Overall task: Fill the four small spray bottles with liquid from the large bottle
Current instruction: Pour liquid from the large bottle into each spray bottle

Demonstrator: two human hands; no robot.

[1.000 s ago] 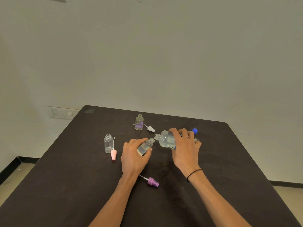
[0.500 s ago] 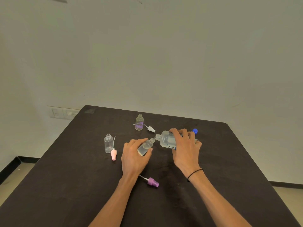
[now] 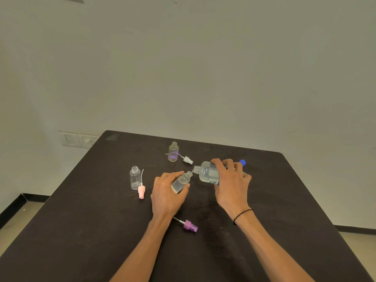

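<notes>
My left hand (image 3: 165, 195) grips 1 small spray bottle (image 3: 181, 181) tilted above the worktop (image 3: 81, 220), neck meeting the mouth of the large bottle (image 3: 207, 173) my right hand (image 3: 231, 180) tips leftward.

Looks like a bare, plain room here, more a spare office or test room than any kitchen or workshop, though which one can't be told. A dark matte table (image 3: 101, 210) fills the lower view, set right up against an unadorned off-white wall (image 3: 203, 68) at twelve o'clock. Over at ten o'clock, a white switch-and-socket plate (image 3: 80, 140) sits low on that wall, just beside the table's far corner. Down at eight o'clock, a black skirting strip (image 3: 14, 208) runs along a pale beige floor (image 3: 18, 226), and the same shows at four o'clock.
</notes>
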